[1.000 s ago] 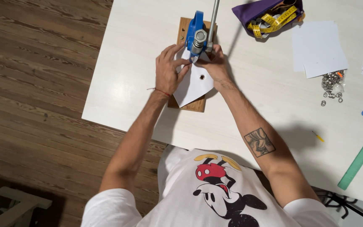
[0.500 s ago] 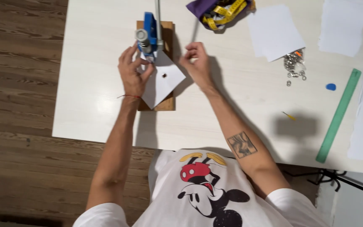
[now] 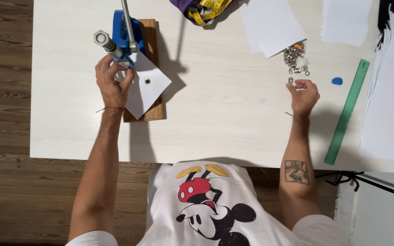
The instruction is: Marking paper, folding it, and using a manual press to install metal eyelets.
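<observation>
Head view: the white paper sheet (image 3: 147,89) lies tilted like a diamond on the wooden base board (image 3: 152,111) of the blue hand press (image 3: 123,34), near the left end of the white table (image 3: 215,127). A small metal eyelet (image 3: 147,82) sits in the sheet, close to its middle. Your left hand (image 3: 113,82) rests on the sheet's left edge, fingers curled loosely at the foot of the press; whether they pinch the paper or only press on it, you cannot tell from here. The press's grey lever (image 3: 127,20) stands up toward the top edge, with a hexagonal metal head (image 3: 101,37) sticking out to the left.

Your right hand (image 3: 303,95) is well apart, over at the right side of the table, just below a scatter of loose metal eyelets (image 3: 296,57). Its thumb and forefinger are drawn close together; anything held between them is too small to make out.

Around that hand: white paper sheets (image 3: 274,27) above the eyelets, a small blue piece (image 3: 337,81) just to the right, and a green ruler (image 3: 347,111) lying slanted beyond it. A stack of white paper (image 3: 393,91) fills the right edge. At the top, a yellow measuring tape (image 3: 206,9) lies on purple fabric (image 3: 185,4).
</observation>
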